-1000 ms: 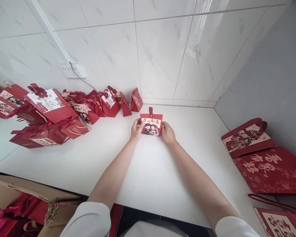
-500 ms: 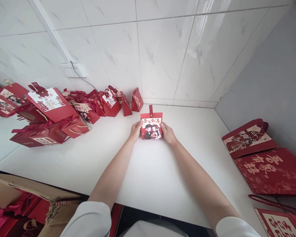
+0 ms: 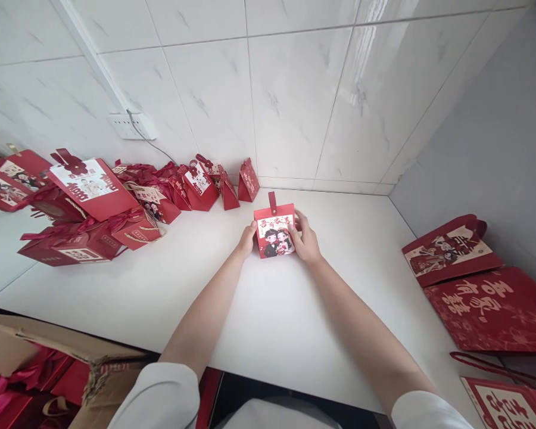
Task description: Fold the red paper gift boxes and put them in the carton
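Observation:
Between both hands stands a small red gift box (image 3: 275, 237) with a cartoon couple on a pale panel, dark red lettering and a strap loop at its top. My left hand (image 3: 248, 239) grips its left edge, thumb on the front. On the opposite side my right hand (image 3: 306, 239) clasps the box, thumb over the front edge and fingers wrapped behind, partly hidden. The box is near the middle of the white table (image 3: 268, 316), leaning slightly back.
Several red gift boxes (image 3: 201, 187) crowd the table's left and back along the tiled wall (image 3: 295, 101). Larger red bags (image 3: 491, 307) lie at the right by the grey side wall. A cardboard box (image 3: 111, 387) holding red packages stands at the lower left. A socket (image 3: 133, 127) is on the wall.
The box has shifted a little toward me and turned slightly. My right hand has moved farther around its right side, fingers now behind it.

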Motion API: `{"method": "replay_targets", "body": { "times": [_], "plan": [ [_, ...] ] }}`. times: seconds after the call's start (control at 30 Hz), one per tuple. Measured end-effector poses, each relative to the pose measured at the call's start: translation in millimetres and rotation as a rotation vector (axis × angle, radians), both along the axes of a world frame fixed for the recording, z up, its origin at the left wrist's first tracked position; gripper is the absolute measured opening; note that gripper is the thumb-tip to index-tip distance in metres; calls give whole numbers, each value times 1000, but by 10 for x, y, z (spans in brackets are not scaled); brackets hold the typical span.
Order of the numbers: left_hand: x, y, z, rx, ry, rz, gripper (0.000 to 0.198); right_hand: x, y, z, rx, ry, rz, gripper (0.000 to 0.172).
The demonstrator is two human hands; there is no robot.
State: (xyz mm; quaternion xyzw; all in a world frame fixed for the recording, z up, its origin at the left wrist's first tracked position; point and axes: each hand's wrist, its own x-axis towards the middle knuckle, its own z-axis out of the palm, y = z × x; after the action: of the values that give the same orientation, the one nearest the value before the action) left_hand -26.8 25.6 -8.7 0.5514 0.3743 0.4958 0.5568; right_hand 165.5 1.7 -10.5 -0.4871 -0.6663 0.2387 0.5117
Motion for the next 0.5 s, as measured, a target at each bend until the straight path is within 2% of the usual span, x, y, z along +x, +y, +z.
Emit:
{"method": "replay_targets", "body": {
  "times": [0.1,0.2,0.27,0.5],
  "plan": [
    [2,-13,6,-75,-87,-85,74,-42,-41,51,244,-40,-41,59],
    [11,-5,6,-105,-148,-58,76,-69,-37,59,438,-114,-27,49],
    [27,5,-5,-124,-178,-63,79,-76,-23,48,474,-140,-37,44],
    [83,38,-13,-169,-166,-74,86,-126,-1,2,484,-133,-112,41]
  ]
}}
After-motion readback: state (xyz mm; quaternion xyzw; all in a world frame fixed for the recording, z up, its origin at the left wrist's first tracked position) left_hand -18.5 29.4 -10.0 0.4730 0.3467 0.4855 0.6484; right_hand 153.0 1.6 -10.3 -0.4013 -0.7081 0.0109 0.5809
